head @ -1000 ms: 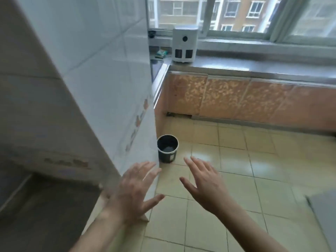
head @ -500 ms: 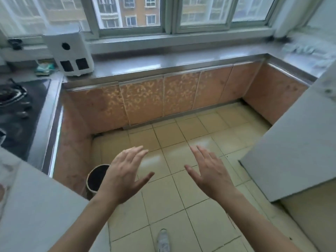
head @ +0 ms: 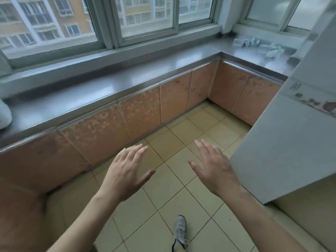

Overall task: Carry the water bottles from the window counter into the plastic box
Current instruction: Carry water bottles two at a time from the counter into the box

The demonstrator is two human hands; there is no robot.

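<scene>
Both hands are raised over the floor, palms down, and neither has hold of anything. On the left hand the fingers lie flat and close together, the thumb stuck out toward the other hand. On the right hand the fingers are likewise straight and lightly spread, the thumb angled inward. A gap of bare tile shows between the two, so they do not touch. Both forearms run up from the bottom edge, bare.

Take the counter as the landmark: a grey steel top that runs below the windows and turns a corner at the far right. Both hands are in front of it, short of its front edge and apart from it. At that far right end of the counter, beyond the corner, lies a loose cluster of clear, crumpled-looking things that seem to be the bottles; blur keeps me from counting them or telling how they lie. Below the counter stand orange patterned cabinet doors. At the counter's left end a rounded white object is cut off by the frame.

Right of the counter, a white tiled wall juts toward the camera, close beside the right hand. Below the hands, a grey shoe rests on the tile.
</scene>
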